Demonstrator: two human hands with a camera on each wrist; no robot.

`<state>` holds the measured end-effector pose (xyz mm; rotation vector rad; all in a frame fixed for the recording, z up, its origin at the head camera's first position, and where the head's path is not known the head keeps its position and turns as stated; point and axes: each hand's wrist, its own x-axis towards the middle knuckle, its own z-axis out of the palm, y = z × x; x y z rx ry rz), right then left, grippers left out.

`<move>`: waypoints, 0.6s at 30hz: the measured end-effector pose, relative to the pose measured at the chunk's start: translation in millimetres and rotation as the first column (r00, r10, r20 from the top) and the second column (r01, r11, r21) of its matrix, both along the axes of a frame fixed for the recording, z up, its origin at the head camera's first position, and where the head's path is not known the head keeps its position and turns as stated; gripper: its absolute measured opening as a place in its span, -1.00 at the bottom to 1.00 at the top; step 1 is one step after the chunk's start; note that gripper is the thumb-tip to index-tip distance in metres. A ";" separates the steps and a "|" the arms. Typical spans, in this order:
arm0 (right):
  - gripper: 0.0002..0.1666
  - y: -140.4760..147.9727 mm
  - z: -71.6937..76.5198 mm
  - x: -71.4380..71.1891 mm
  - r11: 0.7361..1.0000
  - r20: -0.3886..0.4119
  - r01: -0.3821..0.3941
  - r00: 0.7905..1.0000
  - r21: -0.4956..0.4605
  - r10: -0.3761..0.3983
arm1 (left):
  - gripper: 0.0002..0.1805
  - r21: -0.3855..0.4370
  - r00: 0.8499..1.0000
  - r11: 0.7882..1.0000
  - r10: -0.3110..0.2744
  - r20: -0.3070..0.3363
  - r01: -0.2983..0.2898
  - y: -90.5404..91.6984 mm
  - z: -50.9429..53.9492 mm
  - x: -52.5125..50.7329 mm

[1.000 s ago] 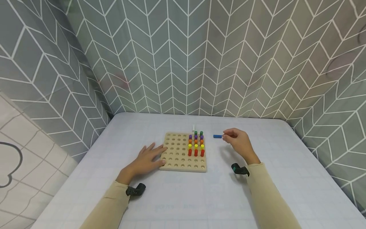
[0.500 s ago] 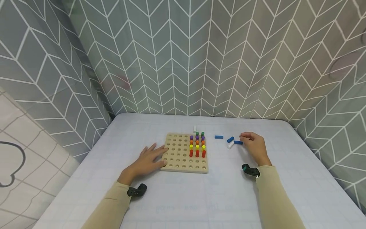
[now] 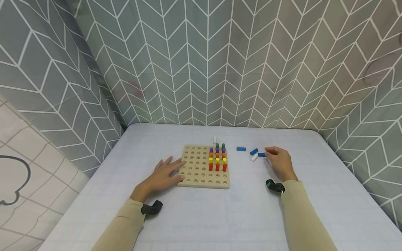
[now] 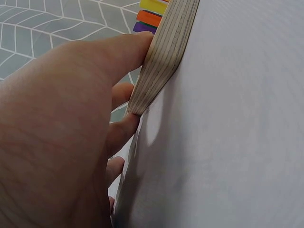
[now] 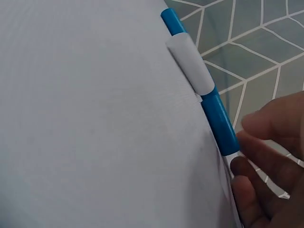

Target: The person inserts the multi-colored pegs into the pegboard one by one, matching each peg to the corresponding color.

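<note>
Pegboard (image 3: 203, 185) flat on worktop (image 3: 201, 216). Left hand (image 3: 164, 174) at the board's left edge, fingers spread, thumb and forefinger touching its rim. Right hand (image 3: 280, 163) well out to the board's right, fingers bent at the end of a near blue peg (image 5: 219, 124); cannot tell whether they pinch it. That peg lies right of the board, a loose white peg (image 5: 192, 64) just beside it. Second blue peg (image 3: 254, 151) and third blue peg (image 3: 241, 149) lie between these and the board. Another white peg (image 3: 215, 140) beyond the board's far edge. Upright in the board's right-hand columns: red, yellow, orange, purple, green pegs (image 3: 217, 167).
</note>
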<state>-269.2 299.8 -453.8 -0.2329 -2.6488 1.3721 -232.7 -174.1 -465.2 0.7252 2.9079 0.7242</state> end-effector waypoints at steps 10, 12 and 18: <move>-0.59 1.5 -3.4 1.7 0.989 0.022 -0.048 0.999 0.141 0.045 | -0.26 0.000 1.000 1.000 -0.007 0.008 0.007 3.8 0.5 1.2; -0.63 0.9 -3.2 1.2 0.988 0.025 -0.063 0.998 0.144 0.060 | -0.26 -0.009 1.000 1.000 0.002 0.010 -0.002 3.0 -0.2 0.8; -0.72 -0.7 -3.8 0.7 0.986 -0.007 -0.065 0.998 0.152 0.067 | -0.24 -0.012 1.000 1.000 0.011 0.007 -0.011 -0.5 -1.8 0.5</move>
